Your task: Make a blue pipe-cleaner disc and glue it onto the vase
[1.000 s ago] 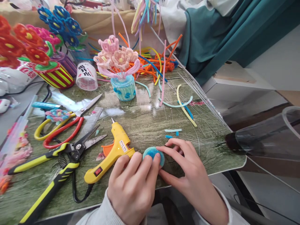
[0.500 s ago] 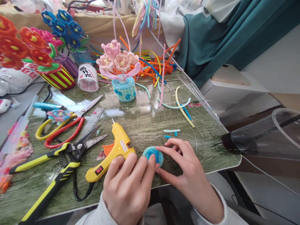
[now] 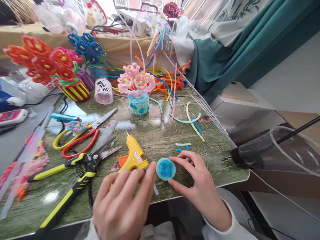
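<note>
A round pipe-cleaner piece [image 3: 165,169], bright blue inside a pale teal rim, stands at the table's front edge. My right hand [image 3: 193,175] grips its right side between thumb and forefinger. Left of it and apart from it is my left hand [image 3: 125,196], loosely bent with the forefinger stretched out and nothing visible in it. It covers the handle of a yellow glue gun [image 3: 132,151]; contact with the gun cannot be made out. From the gun's rear a pale glue stick [image 3: 155,189] sticks out. Short pipe-cleaner pieces [image 3: 183,144] lie just beyond my right hand.
Scissors [image 3: 85,140] and black-and-yellow shears [image 3: 87,163] lie to the left. Farther back are a teal pot [image 3: 138,105] of pink flowers, a clear cup [image 3: 103,91] and a striped pot [image 3: 75,90] of red flowers. Thin wires [image 3: 207,120] and a clear tumbler [image 3: 272,150] are at right.
My left hand has let go of the round piece and moved left over the glue gun's handle. My right hand keeps its hold. The view has tilted up and shifted left.
</note>
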{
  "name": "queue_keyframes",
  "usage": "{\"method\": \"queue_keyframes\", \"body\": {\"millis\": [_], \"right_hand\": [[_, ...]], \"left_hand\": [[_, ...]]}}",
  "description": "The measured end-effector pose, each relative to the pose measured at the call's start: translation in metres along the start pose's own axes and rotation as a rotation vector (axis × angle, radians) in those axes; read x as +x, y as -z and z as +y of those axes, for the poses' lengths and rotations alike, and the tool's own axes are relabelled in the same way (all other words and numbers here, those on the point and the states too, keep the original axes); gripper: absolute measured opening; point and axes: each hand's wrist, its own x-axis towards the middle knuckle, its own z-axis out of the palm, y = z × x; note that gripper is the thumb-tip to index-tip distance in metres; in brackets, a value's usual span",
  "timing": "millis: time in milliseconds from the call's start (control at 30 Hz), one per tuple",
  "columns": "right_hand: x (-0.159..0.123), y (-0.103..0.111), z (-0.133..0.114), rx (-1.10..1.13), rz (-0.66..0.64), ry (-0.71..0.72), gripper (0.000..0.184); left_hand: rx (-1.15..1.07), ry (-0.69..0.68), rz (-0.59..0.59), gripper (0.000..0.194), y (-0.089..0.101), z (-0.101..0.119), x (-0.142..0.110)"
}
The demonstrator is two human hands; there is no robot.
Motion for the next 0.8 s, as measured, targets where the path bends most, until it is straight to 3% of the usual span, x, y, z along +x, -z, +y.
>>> {"method": "queue_keyframes", "body": {"millis": [167, 267, 333, 467, 667, 800], "right_hand": [[0.000, -0.004, -0.005, -0.060, 0.032, -0.024, 0.051], [0.000, -0.008, -0.010, -0.089, 0.050, -0.029, 0.054], [0.001, -0.010, -0.012, -0.113, 0.068, -0.018, 0.051], [0.004, -0.016, -0.014, -0.136, 0.114, 0.017, 0.038], [0.002, -0.023, -0.009, -0.151, 0.243, -0.070, 0.030], [-0.003, -0.024, -0.009, -0.144, 0.241, -0.086, 0.030]], "left_hand": [[0.264, 0.031, -0.160, 0.038, 0.023, -0.043, -0.028], [0.263, 0.086, -0.249, 0.034, 0.023, -0.053, -0.047], [0.214, 0.101, -0.227, 0.027, 0.017, -0.052, -0.054], [0.183, 0.136, -0.133, 0.020, 0.000, -0.049, -0.045], [0.218, 0.213, -0.111, 0.014, -0.021, -0.056, -0.022], [0.245, 0.268, -0.093, 0.014, -0.027, -0.059, -0.016]]}}
